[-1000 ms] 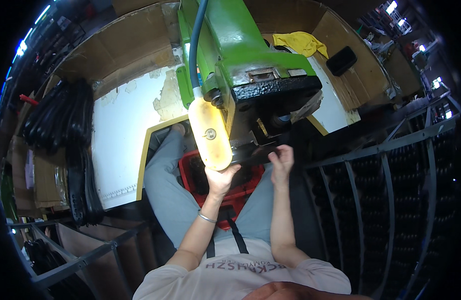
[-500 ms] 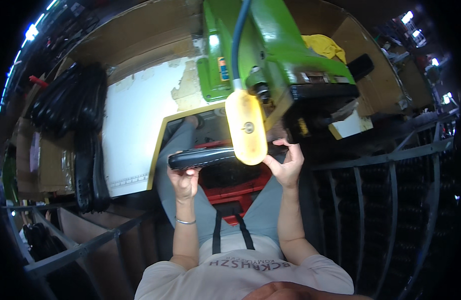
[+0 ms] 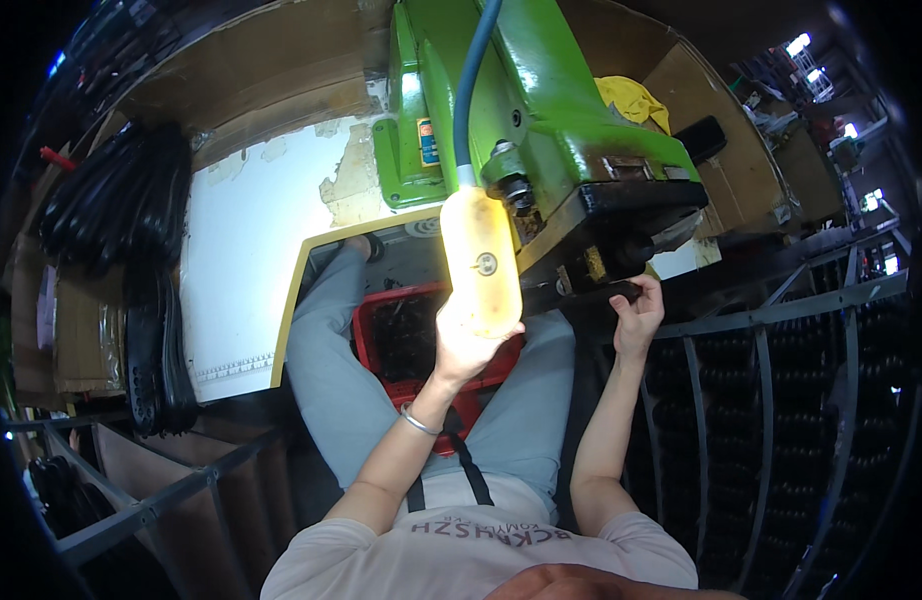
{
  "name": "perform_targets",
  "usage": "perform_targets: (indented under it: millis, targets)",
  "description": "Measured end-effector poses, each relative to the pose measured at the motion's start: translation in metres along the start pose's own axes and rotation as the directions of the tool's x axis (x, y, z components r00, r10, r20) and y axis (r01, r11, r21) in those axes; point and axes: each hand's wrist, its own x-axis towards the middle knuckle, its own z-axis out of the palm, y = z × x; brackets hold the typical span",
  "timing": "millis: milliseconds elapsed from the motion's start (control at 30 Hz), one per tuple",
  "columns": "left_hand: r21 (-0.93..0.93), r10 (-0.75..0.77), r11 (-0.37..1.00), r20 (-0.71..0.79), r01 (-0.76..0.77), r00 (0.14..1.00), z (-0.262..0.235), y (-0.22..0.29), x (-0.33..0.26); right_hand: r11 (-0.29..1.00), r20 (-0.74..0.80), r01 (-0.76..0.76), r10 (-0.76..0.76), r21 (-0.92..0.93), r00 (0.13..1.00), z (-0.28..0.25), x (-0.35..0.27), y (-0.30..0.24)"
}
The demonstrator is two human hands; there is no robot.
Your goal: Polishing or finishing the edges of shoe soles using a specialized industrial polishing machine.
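Observation:
A long black shoe sole (image 3: 593, 297) is partly under the head of the green machine (image 3: 556, 110), and its outline merges with the dark parts there. My right hand (image 3: 638, 312) grips its right end, thumb on the near side and fingers curled over. My left hand (image 3: 463, 345) is raised at the lower end of the lit yellow lamp (image 3: 484, 265). The lamp hides most of its fingers; only fingertips show at the lamp's right edge, so its hold cannot be made out.
Black soles (image 3: 116, 200) are stacked on the left, beside a white tabletop (image 3: 246, 280) with a yellow edge. A red crate (image 3: 366, 345) sits between my legs. Metal racks (image 3: 771, 320) stand to the right, and a yellow cloth (image 3: 631, 100) lies behind the machine.
The sole has moved right, from lying across in front of me to beneath the machine head. My left hand has shifted right to behind the lamp; my right hand has moved right too.

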Motion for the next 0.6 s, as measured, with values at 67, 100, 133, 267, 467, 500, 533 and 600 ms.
perform_targets:
  millis: [67,100,133,267,467,500,533,600]
  targets:
    - [0.108,0.085,0.991,-0.021,-0.082,0.996,-0.008,-0.005,-0.002,0.983,0.024,0.001,0.004,-0.183,1.0,0.007,0.004,-0.022]
    - [0.095,0.067,0.993,-0.018,-0.065,0.998,-0.015,-0.004,-0.003,0.975,0.046,0.011,-0.001,-0.221,0.999,0.015,0.005,-0.032]
    - [0.099,0.063,0.993,-0.015,-0.061,0.998,-0.018,0.0,-0.005,0.976,0.04,0.007,0.002,-0.219,0.999,0.025,0.004,-0.041]
    - [0.058,0.202,0.979,-0.09,-0.198,0.975,-0.029,0.029,-0.004,0.938,0.123,0.093,-0.054,-0.334,0.991,0.057,0.0,-0.064]
    - [-0.083,0.072,0.993,-0.132,-0.083,0.989,-0.099,0.049,-0.017,0.871,0.275,0.272,-0.167,-0.408,0.947,0.119,-0.023,-0.061]
    - [-0.059,0.073,0.995,-0.117,-0.081,0.99,-0.108,0.051,-0.022,0.863,0.299,0.288,-0.17,-0.415,0.939,0.124,-0.027,-0.058]
    - [-0.04,0.074,0.996,-0.093,-0.077,0.993,-0.11,0.055,-0.025,0.851,0.316,0.306,-0.177,-0.426,0.932,0.127,-0.031,-0.051]
    - [0.107,0.179,0.98,-0.133,-0.166,0.975,-0.112,0.051,-0.037,0.887,0.166,0.233,-0.18,-0.398,0.969,0.133,-0.043,-0.035]
